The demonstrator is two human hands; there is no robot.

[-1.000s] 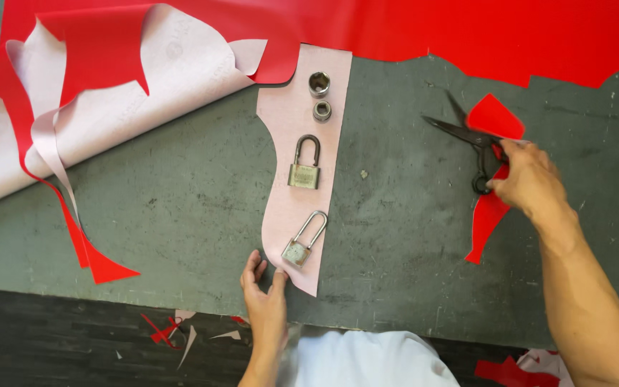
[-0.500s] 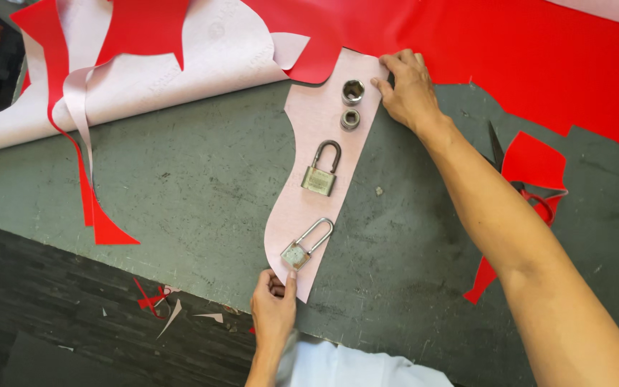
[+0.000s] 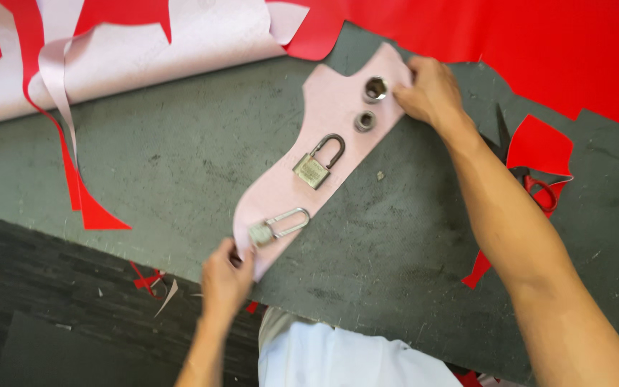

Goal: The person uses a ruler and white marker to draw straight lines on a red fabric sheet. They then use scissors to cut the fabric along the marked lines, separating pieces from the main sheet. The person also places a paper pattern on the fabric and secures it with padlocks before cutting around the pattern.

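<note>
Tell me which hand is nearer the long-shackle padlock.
Left. The left hand grips the pink piece just below the long-shackle padlock; the right hand is at the far end.

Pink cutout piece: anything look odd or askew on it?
The pink cutout piece lies diagonally, weighted by two padlocks and two metal sockets. Left hand and right hand pinch its ends. Nothing torn.

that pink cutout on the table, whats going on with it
A person holds the pink cutout piece flat on the grey table, left hand at its near end, right hand at its far end. Two padlocks and two metal sockets sit on it as weights. Scissors lie beside red scraps to the right.
</note>
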